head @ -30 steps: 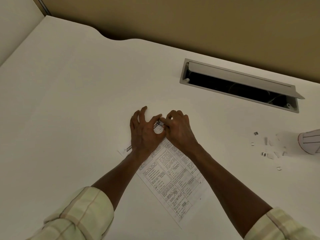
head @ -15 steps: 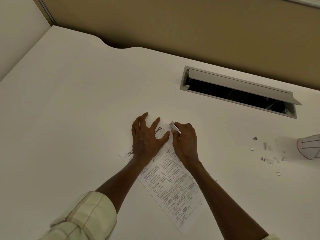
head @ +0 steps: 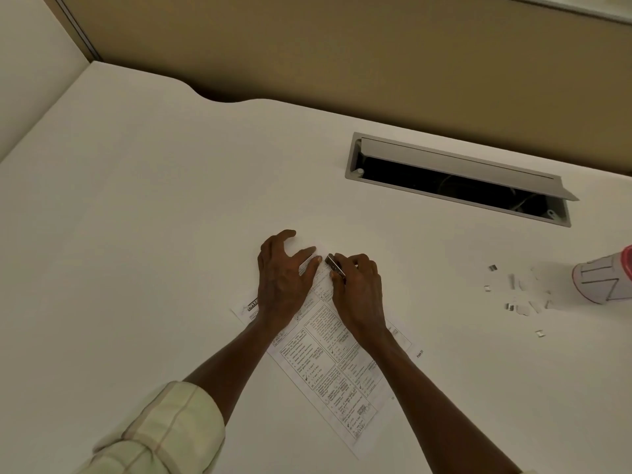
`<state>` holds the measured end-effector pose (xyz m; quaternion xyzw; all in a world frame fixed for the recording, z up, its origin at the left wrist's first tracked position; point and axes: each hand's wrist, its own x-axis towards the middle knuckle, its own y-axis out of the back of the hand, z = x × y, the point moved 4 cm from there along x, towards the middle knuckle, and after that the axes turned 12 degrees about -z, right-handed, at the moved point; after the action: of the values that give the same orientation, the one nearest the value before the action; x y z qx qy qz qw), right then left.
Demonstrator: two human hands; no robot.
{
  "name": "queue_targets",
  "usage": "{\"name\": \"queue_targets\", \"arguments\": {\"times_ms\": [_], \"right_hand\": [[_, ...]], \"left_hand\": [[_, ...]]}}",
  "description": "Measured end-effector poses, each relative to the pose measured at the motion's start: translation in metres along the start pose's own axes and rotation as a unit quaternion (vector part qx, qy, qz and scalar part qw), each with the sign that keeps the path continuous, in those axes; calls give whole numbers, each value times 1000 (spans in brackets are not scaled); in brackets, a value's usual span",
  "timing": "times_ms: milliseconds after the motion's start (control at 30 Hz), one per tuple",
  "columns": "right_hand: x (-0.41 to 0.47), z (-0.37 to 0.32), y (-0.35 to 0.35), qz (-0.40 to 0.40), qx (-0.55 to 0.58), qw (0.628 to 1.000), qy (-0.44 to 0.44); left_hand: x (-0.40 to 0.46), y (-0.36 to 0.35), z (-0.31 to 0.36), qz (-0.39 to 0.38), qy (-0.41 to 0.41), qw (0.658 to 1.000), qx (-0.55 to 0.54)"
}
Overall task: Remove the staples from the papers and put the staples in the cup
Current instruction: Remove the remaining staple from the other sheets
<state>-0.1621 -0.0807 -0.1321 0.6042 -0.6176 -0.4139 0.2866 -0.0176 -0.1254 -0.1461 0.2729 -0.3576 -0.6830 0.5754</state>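
Printed papers [head: 328,357] lie diagonally on the white desk [head: 136,234]. My left hand [head: 284,278] presses flat on their top corner, fingers spread. My right hand [head: 359,289] grips a small metal staple remover [head: 334,263], whose tip rests at the papers' top edge beside my left thumb. The staple itself is hidden under the tool and fingers. A paper cup [head: 605,282] lies on its side at the right edge. Several pulled staples [head: 513,295] and paper scraps are scattered on the desk just left of it.
An open cable hatch [head: 458,179] with a raised lid is set in the desk behind my hands. A tan partition wall [head: 342,56] runs along the desk's far edge.
My right hand shifted right off the corner and now shows the metal tool at the paper's edge. My left hand spread flatter. The camera view tilted slightly upward.
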Motion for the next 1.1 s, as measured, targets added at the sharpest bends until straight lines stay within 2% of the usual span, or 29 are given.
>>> {"name": "queue_targets", "arguments": {"times_ms": [300,500,667,800,933,1100], "right_hand": [[6,-1,1,-3,-31,1000,-3],[17,5,9,-16,33,999,-17],[21,5,10,-28,56,997,-34],[21,6,10,-32,55,998,-18],[21,9,11,-37,70,997,-19],[28,20,32,-38,187,978,-85]], "left_hand": [[10,-2,1,-2,-15,1000,13],[23,-4,13,-37,-56,990,126],[27,-8,20,-48,-33,986,155],[36,-2,28,-97,26,992,73],[50,-2,26,-165,62,984,20],[58,7,33,-226,31,972,-54]]}}
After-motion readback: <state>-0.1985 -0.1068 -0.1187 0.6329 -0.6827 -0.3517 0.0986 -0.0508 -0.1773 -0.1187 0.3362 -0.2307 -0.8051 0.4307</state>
